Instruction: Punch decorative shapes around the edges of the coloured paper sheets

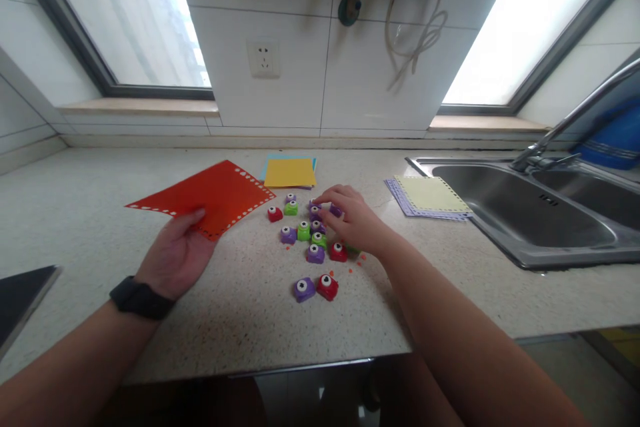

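Note:
My left hand (180, 250) grips a red sheet of paper (210, 197) by its near edge, thumb on top; cut-out shapes run along the sheet's borders. Over the group of small craft punches my right hand (347, 213) reaches in, fingers bent around a purple punch (315, 212) at the back. Whether those fingers press it or just hover, I cannot tell. Around it lie a green punch (303, 231), a red punch (338, 251) and several more in purple, green and red. Closest to me are a purple punch (303, 289) and a red punch (327, 287).
Yellow and blue sheets (290, 173) are stacked near the wall. Punched pale yellow and lilac sheets (433, 195) lie beside the steel sink (525, 213), partly over its rim. Small red paper bits (359, 264) dot the counter (240, 320). A dark flat object (23, 297) sits at far left.

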### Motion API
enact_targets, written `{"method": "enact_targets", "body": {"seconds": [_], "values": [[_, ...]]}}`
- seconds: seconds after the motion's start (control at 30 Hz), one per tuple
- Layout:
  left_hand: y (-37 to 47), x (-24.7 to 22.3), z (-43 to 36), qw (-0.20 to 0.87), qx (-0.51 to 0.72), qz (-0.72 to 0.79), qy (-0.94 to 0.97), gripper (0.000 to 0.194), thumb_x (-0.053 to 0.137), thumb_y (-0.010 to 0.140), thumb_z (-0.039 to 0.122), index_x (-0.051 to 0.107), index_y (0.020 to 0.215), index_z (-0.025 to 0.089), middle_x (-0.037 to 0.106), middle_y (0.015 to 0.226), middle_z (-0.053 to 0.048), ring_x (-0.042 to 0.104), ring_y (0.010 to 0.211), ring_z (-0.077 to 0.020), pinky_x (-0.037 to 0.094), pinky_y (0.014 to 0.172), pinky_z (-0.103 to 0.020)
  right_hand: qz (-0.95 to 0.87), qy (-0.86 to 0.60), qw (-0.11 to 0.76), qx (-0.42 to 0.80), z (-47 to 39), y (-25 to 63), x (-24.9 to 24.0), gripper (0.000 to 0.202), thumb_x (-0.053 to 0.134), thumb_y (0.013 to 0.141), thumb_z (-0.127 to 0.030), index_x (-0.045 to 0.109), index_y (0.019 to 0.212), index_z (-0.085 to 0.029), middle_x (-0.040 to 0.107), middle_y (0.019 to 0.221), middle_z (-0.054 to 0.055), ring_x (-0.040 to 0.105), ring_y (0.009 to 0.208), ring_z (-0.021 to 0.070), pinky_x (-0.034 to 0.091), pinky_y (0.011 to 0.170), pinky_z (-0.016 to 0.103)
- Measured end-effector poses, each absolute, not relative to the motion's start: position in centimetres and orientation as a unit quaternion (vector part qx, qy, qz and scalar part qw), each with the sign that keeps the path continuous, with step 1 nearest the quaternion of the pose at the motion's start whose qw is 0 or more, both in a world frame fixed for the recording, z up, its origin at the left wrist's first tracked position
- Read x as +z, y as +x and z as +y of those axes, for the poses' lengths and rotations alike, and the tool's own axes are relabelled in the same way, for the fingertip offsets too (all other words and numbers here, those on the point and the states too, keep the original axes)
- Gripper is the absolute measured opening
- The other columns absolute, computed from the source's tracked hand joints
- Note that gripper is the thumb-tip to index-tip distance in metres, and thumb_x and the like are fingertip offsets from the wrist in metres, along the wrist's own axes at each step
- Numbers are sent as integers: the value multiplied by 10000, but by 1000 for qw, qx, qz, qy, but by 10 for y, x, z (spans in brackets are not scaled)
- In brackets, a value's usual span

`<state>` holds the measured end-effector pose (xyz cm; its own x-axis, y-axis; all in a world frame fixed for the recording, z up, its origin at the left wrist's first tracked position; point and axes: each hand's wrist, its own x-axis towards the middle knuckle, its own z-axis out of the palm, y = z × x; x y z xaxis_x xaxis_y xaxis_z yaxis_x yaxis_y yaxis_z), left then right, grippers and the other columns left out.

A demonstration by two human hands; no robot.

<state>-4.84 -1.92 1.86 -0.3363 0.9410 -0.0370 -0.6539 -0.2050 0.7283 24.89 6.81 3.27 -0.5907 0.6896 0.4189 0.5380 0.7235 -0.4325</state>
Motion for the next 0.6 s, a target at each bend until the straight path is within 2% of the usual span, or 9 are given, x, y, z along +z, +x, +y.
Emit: {"method": "enact_targets", "body": {"seconds": [0.13,0.27,0.43,0.53,0.6], "values": [[-49,14,-18,521,738,359,234,127,663,858,92,751,873,183,794,1000,-57,723,982,-174,585,945,-284,-904,-316,260,125,63,244,33,203,582,962,-300,692,1129,-265,663,1158,73,555,1110,262,386,983,453],[-53,9,-19,511,733,397,209,44,721,841,155,741,840,194,795,907,-38,731,845,-157,622,831,-266,-927,-295,217,86,55,232,35,266,575,973,-388,696,1176,-267,665,1178,70,544,1123,274,368,976,437],[-51,9,-22,506,710,428,238,102,790,769,168,748,857,198,793,862,-41,745,778,-192,639,708,-275,-931,-322,172,-7,47,208,33,398,596,931,-553,719,1170,-260,664,1215,104,541,1108,327,357,920,460],[-48,7,-23,499,714,408,275,154,806,749,163,754,893,178,788,849,-35,739,757,-172,634,712,-250,-935,-318,155,-25,47,199,32,340,640,903,-540,753,1072,-268,687,1136,97,543,1073,329,355,874,456],[-46,7,-23,501,707,408,287,211,798,750,129,757,955,154,795,932,-55,744,786,-166,630,744,-243,-935,-312,167,-12,48,197,32,279,669,889,-505,762,999,-267,704,1071,84,544,1064,324,356,866,454]]}}
